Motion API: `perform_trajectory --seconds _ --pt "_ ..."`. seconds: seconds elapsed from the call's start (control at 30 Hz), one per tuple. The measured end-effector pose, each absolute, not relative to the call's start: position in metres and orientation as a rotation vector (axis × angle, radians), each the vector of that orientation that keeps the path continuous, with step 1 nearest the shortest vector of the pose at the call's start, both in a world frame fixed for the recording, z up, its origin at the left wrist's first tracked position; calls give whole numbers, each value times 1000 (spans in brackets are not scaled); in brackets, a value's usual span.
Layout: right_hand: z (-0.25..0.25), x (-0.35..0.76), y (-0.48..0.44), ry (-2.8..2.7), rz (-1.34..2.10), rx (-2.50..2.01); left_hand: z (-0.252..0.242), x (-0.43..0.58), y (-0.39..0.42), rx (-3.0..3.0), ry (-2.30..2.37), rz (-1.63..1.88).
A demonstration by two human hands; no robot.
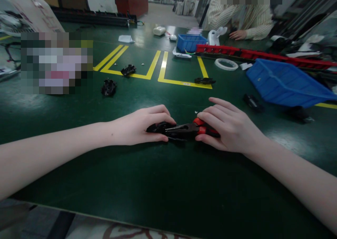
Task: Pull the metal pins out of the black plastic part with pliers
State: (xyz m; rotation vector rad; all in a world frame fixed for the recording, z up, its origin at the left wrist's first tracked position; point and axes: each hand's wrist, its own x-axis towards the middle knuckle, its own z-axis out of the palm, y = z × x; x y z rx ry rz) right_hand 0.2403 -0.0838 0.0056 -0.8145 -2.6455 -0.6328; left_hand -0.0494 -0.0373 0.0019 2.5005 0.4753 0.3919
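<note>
My left hand [147, 124] grips a small black plastic part [159, 127] between thumb and fingers, just above the green table. In my right hand [226, 126] are needle-nose pliers [184, 128] with red and black handles. Their jaws point left and reach the black part; whether they pinch a piece of it I cannot tell. My palm hides most of the pliers' handles, and my left fingers cover much of the part. A tiny white scrap [196, 112] lies just beyond the pliers.
Loose black parts [108, 87] lie beyond my hands, some near yellow tape [137, 75]. At right are a large blue bin [284, 82], a tape roll [226, 64] and a long red strip [237, 51]. A person in a striped shirt [259, 21] sits across the table.
</note>
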Motion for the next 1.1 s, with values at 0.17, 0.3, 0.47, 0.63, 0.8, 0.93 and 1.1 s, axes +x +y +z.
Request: perform_trajectory --seconds 0.17,0.3,0.47,0.63,0.8,0.93,1.1 --pt "8 245 -80 -2676 -617 -798 1 -49 -35 2474 449 385" --pt "9 244 -83 -2683 -561 -829 0 -49 -35 2464 452 395" --pt "9 238 -88 -2678 -511 -896 -1 -48 -35 2455 451 408" --pt "10 239 -86 -2673 -474 -879 0 -47 -35 2440 467 396" --pt "14 245 -83 -2661 -497 -853 1 -48 -35 2469 483 350" --pt "14 243 -85 -2640 -541 -818 1 -47 -36 2483 487 348" --pt "9 240 -88 -2641 -553 -817 1 -45 -36 2502 518 350"
